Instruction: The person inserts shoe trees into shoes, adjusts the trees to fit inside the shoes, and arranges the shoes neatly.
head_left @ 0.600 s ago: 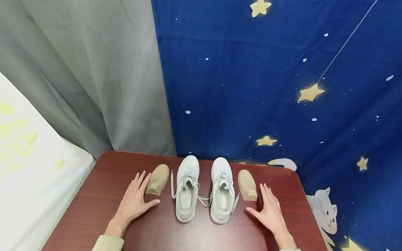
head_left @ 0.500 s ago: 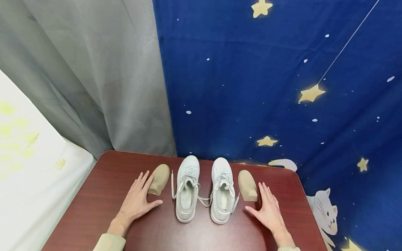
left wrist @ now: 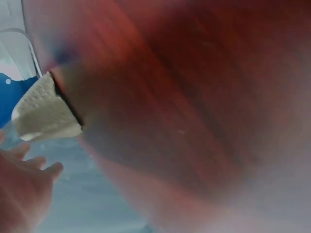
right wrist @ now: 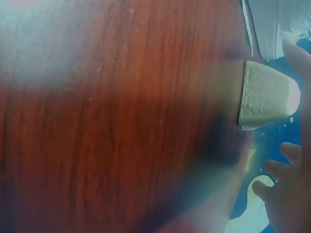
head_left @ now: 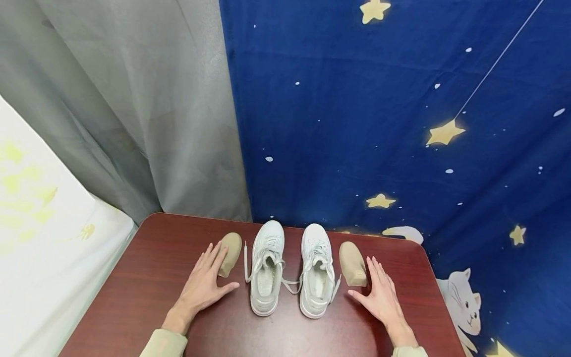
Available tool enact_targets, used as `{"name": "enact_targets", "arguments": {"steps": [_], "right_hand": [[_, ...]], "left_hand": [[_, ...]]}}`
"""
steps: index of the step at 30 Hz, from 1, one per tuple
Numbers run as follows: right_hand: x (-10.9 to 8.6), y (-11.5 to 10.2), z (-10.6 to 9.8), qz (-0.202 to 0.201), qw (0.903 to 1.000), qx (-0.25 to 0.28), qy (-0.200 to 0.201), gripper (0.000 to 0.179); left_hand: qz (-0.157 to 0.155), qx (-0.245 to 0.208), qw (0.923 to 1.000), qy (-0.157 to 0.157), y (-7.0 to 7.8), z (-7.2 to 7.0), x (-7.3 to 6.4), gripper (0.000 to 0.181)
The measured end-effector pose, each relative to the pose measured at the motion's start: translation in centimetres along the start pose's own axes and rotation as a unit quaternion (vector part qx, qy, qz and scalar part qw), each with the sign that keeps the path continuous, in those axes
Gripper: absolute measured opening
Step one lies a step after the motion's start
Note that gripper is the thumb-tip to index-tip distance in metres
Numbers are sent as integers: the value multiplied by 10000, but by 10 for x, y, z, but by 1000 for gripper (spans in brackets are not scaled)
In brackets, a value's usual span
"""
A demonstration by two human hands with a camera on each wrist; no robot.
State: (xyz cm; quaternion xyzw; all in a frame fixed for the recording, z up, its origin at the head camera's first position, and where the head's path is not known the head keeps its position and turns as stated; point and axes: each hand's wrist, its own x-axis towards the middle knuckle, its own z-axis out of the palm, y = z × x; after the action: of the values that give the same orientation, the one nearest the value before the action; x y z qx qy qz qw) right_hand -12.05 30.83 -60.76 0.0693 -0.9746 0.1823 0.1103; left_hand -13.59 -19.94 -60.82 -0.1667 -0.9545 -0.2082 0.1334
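Two white lace-up sneakers, the left one (head_left: pixel 268 235) and the right one (head_left: pixel 315 238), stand side by side on the table, toes pointing away and laces loose. Outside each lies a tan moulded shoe insert, rounded at the toe and cut off at the back. My left hand (head_left: pixel 201 286) is spread, its fingertips over the outer edge of the left insert (head_left: pixel 232 250) and its thumb stretched toward the left sneaker. My right hand (head_left: pixel 381 296) lies just outside the right insert (head_left: pixel 352 264), fingers straight, thumb apart. The left insert (left wrist: pixel 43 114) shows its hollow, textured end in the left wrist view.
The reddish-brown wooden table (head_left: pixel 276 339) has rounded far corners. Behind it hang a grey curtain (head_left: pixel 196 148) and a blue star-patterned cloth (head_left: pixel 339 124). White fabric (head_left: pixel 53 248) drapes along the left side. Untied laces (head_left: pixel 291 286) trail between the sneakers.
My left hand has slid right, so its fingers now overlap the left insert. My right hand has edged slightly toward the right insert. Sneakers and inserts stay put.
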Motion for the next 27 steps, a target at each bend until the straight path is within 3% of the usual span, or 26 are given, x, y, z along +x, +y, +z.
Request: {"name": "enact_targets", "arguments": {"steps": [6, 13, 21, 27], "right_hand": [[8, -1, -1, -115, 9999, 21, 47, 110], [14, -5, 2, -222, 9996, 104, 110, 109], [18, -4, 2, -124, 9997, 206, 19, 108], [22, -6, 5, -100, 9994, 286, -140, 107]], "left_hand": [[200, -18, 9998, -42, 15, -2, 12, 97], [623, -50, 9979, 177, 30, 0, 29, 100], [545, -121, 9983, 171, 39, 2, 31, 98], [733, -405, 9961, 260, 48, 2, 34, 98]]}}
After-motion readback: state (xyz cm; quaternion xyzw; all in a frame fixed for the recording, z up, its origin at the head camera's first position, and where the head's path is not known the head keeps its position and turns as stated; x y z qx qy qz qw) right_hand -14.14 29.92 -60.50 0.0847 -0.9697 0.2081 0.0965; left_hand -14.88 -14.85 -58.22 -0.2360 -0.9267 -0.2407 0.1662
